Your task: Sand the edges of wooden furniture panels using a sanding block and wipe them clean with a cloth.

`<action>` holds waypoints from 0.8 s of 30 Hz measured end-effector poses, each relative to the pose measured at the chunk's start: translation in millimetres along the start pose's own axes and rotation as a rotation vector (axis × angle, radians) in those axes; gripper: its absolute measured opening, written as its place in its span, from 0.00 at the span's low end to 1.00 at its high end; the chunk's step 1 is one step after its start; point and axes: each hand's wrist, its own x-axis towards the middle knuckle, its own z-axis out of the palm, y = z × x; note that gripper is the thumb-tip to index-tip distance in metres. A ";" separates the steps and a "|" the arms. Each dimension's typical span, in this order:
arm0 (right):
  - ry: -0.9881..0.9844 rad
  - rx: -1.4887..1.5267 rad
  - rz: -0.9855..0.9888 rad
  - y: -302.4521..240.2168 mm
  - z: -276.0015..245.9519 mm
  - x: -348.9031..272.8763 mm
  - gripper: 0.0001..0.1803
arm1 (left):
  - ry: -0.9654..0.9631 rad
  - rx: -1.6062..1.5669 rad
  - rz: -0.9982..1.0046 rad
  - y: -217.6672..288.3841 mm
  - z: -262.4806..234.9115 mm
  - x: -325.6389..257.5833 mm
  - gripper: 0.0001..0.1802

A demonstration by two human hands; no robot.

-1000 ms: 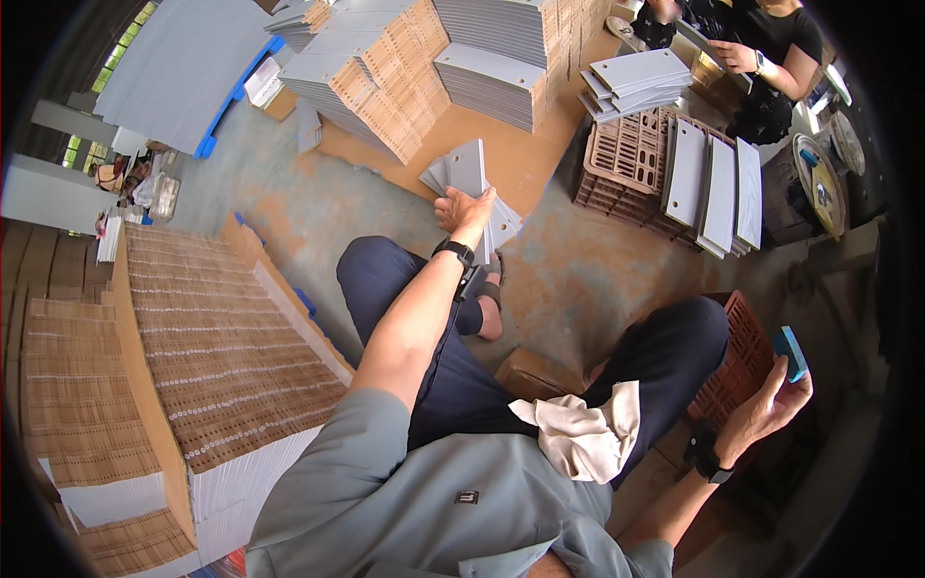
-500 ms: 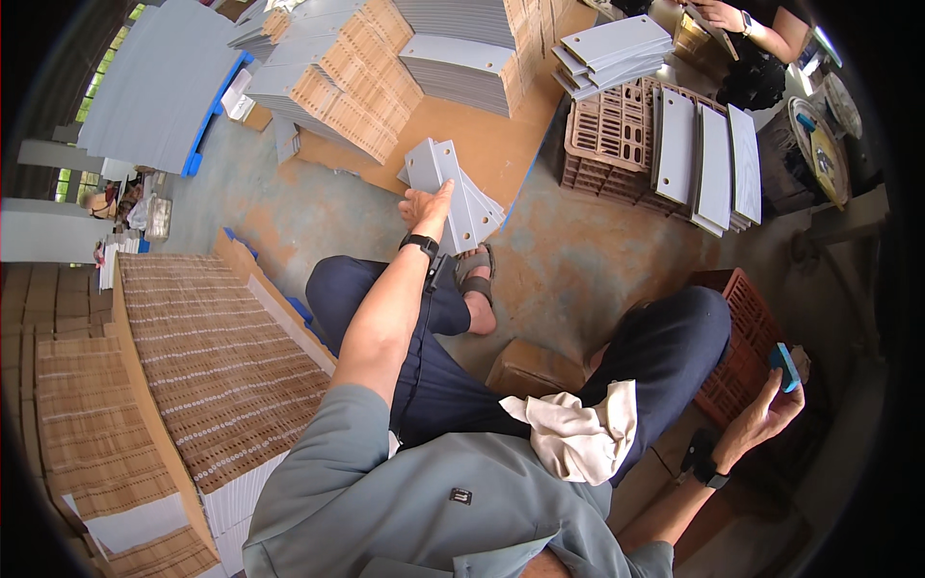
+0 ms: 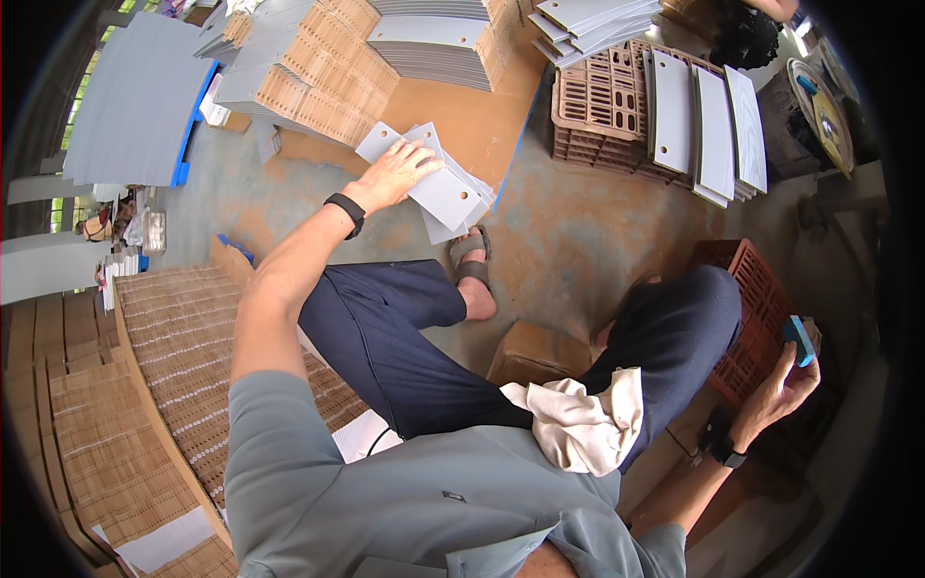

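My left hand (image 3: pixel 395 173) reaches out over a small fanned pile of grey panels with round holes near the ends. Its fingers lie across the top panel (image 3: pixel 451 189) and its palm is at that panel's left edge; the thumb is hidden. Another grey panel (image 3: pixel 377 142) sticks out under it at the far left. Off to the right, my right hand (image 3: pixel 782 390) holds a small blue block (image 3: pixel 798 339) between thumb and fingers, beside a red-brown plastic crate (image 3: pixel 750 299). A cream cloth (image 3: pixel 588 419) rests on my lap.
Tall stacks of grey panels (image 3: pixel 429 31) stand at the back on brown board. An upturned brown crate (image 3: pixel 602 101) carries more panels (image 3: pixel 713 144). A cardboard box (image 3: pixel 540 352) sits between my feet. Packed brown-edged stacks (image 3: pixel 183 328) line the left.
My left hand has shifted its hold further onto the panels, and the top ones now lie at a different angle. The right hand keeps the blue block. The whole view has shifted slightly.
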 end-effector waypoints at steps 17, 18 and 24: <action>-0.431 -0.573 0.352 153.7 -69.9 8.3 0.24 | -0.176 0.031 -0.068 34.0 -0.3 33.7 0.50; -0.449 -0.646 0.356 163.4 -71.4 7.5 0.24 | -0.176 -0.049 -0.134 42.1 -13.9 35.4 0.49; -0.471 -0.816 0.284 198.7 -54.3 7.1 0.24 | 0.053 -0.302 -0.078 85.4 -67.9 42.5 0.42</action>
